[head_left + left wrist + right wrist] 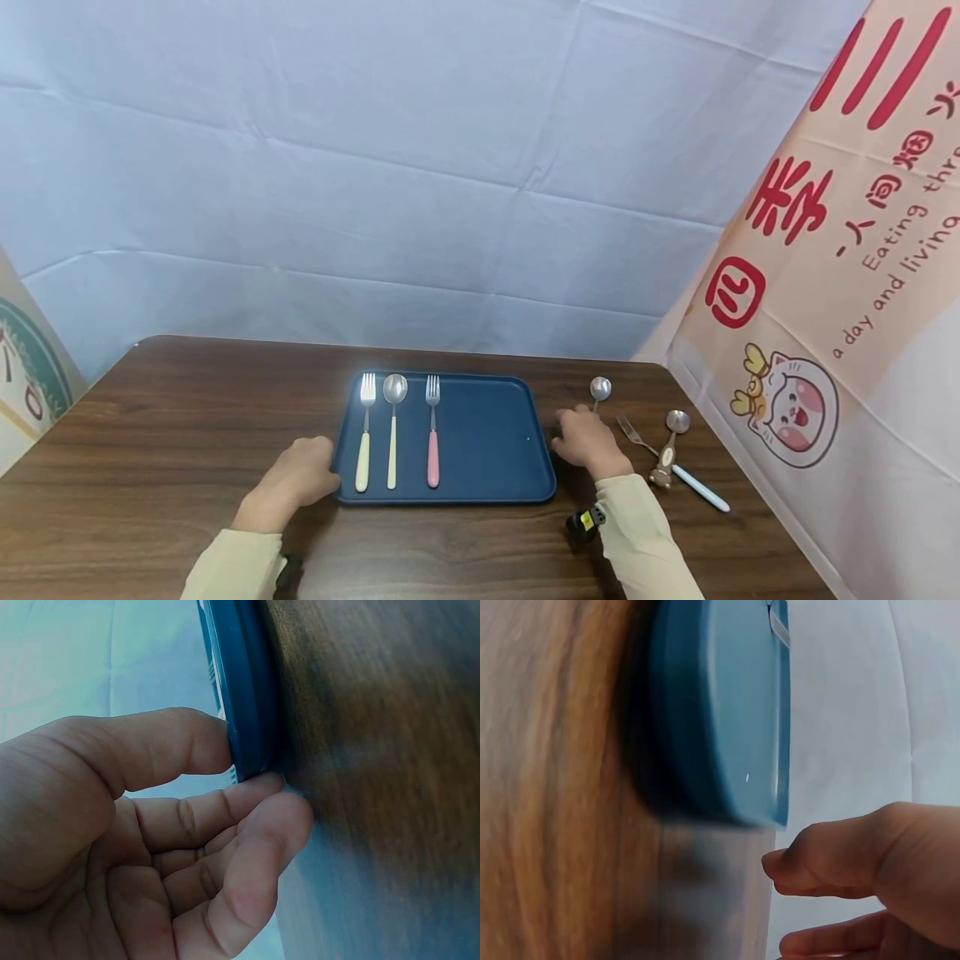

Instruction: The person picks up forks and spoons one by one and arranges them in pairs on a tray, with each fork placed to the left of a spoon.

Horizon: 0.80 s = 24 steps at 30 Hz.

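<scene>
A blue rectangular tray lies on the table. On its left half are a fork with a pale yellow handle, a spoon with a cream handle and a fork with a pink handle, side by side. My left hand pinches the tray's left edge; in the left wrist view its thumb lies against the rim and the fingertips meet the lower side. At the right edge is my right hand, holding nothing. The right wrist view shows its thumb apart from the tray's rim.
Right of the right hand, a fork with a light blue handle lies under or against a spoon with a brown bear handle. Another spoon lies behind that hand, partly hidden. Cloth hangs behind the wooden table.
</scene>
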Available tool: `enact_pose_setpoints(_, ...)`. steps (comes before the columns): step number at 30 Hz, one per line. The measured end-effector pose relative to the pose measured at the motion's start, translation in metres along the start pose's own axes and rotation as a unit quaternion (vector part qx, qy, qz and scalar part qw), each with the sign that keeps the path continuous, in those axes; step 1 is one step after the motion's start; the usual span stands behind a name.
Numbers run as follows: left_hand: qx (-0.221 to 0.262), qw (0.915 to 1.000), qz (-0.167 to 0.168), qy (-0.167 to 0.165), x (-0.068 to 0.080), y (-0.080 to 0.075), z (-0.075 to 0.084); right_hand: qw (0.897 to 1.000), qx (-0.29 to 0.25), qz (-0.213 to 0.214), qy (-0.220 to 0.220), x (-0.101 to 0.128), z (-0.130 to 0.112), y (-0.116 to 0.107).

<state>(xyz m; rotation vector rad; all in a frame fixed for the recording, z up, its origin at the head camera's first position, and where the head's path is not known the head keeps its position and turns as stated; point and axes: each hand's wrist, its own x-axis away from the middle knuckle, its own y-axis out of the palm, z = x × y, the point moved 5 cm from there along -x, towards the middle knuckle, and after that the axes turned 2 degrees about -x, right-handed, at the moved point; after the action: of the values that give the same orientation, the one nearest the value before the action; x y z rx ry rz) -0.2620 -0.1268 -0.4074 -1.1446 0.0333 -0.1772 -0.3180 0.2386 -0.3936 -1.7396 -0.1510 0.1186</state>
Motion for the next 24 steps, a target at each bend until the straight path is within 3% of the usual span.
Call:
enact_pose_setpoints(15, 0.008, 1.0, 0.002, 0.002, 0.001, 0.0, 0.0, 0.998, 0.001, -0.017, 0.058, -0.004, 0.034, 0.004)
enact_pose_setpoints(24, 0.012, 0.9999, 0.003, 0.002, 0.001, -0.001, 0.0, 0.998, -0.016, -0.043, 0.047, -0.008, 0.041, 0.007)
